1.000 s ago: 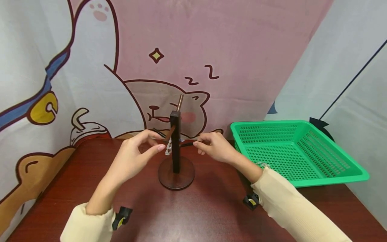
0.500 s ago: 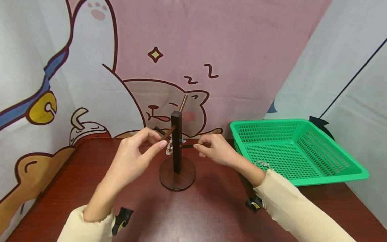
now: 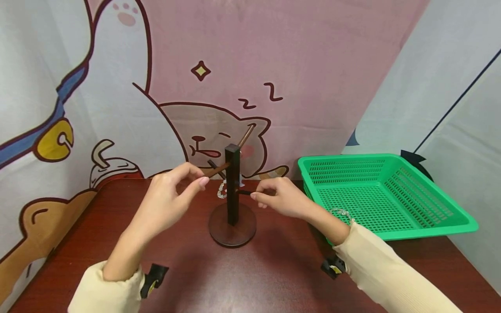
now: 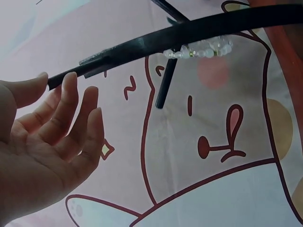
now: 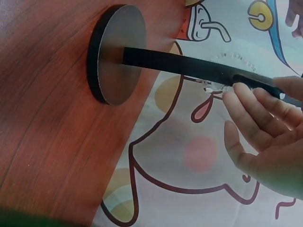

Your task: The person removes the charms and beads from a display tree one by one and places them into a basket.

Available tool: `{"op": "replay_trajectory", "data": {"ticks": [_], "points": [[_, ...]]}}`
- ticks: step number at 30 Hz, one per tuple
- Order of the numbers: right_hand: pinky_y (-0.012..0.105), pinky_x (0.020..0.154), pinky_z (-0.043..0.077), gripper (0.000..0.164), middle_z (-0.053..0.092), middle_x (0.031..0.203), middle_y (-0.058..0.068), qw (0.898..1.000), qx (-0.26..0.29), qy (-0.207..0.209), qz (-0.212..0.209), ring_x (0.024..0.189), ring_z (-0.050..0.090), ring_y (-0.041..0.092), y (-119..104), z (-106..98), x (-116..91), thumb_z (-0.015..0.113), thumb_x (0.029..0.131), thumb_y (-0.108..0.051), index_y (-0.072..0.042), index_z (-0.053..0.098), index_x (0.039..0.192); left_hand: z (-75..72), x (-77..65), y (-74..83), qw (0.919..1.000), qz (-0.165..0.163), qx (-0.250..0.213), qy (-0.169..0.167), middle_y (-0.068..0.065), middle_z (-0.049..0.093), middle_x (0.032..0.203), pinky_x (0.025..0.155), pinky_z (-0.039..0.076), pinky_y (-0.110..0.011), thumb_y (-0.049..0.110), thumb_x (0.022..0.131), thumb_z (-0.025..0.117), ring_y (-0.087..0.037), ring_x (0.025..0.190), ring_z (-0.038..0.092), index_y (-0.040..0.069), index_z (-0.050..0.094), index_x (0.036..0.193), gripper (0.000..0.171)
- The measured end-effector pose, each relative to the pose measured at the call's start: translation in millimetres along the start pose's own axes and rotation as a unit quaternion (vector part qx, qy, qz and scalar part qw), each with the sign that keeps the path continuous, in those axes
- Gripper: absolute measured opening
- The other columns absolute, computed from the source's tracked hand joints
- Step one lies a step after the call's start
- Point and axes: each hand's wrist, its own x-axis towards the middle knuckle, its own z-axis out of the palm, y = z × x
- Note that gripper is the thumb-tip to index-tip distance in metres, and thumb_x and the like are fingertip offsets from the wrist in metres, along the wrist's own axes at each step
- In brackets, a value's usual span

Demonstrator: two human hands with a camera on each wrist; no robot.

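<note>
A dark wooden rack with a square post [image 3: 233,195], side pegs and a round base [image 3: 232,230] stands upright on the table. My left hand [image 3: 166,198] pinches the end of its upper near peg [image 3: 218,170] between thumb and index finger; the other fingers are loosely bent in the left wrist view. On the other side, my right hand [image 3: 282,198] pinches a lower peg [image 3: 245,192] by its tip. Behind the post hangs a bracelet of clear beads [image 3: 222,191], partly hidden; these beads [image 4: 203,48] show beside the post in the left wrist view.
A green plastic basket [image 3: 391,237] stands on the right of the reddish-brown table [image 3: 254,278]. Another strand of clear beads [image 3: 340,212] lies at its near left side, by my right forearm. A cartoon-printed cloth [image 3: 313,65] hangs behind the table.
The rack has turned and shifted slightly right; its far upper peg has swung right. My left fingers have come onto the near peg and moved left with it. My right hand stays at its peg.
</note>
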Motion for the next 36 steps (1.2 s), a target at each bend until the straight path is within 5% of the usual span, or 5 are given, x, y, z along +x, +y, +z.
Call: {"op": "replay_trajectory", "data": {"ticks": [28, 36], "points": [[0.02, 0.053, 0.038, 0.01, 0.052, 0.066, -0.009, 0.997, 0.028, -0.049, -0.052, 0.057, 0.044, 0.007, -23, 17, -4, 0.064, 0.085, -0.013, -0.011, 0.059, 0.076, -16.2, 29.3, -16.9, 0.9952, -0.066, 0.045, -0.058, -0.002, 0.065, 0.073, 0.061, 0.038, -0.034, 0.014, 0.094, 0.051, -0.021, 0.072, 0.059, 0.008, 0.059, 0.094, 0.01], [0.021, 0.06, 0.046, 0.007, 0.06, 0.071, -0.008, 0.996, 0.041, -0.054, -0.062, 0.062, 0.053, 0.002, -27, 23, -4, 0.064, 0.084, -0.011, -0.01, 0.061, 0.078, -15.7, 37.2, -23.0, 0.9933, -0.064, 0.064, -0.073, 0.0, 0.062, 0.069, 0.059, 0.035, -0.033, 0.013, 0.094, 0.051, -0.019, 0.059, 0.047, 0.008, 0.059, 0.096, 0.01]]}}
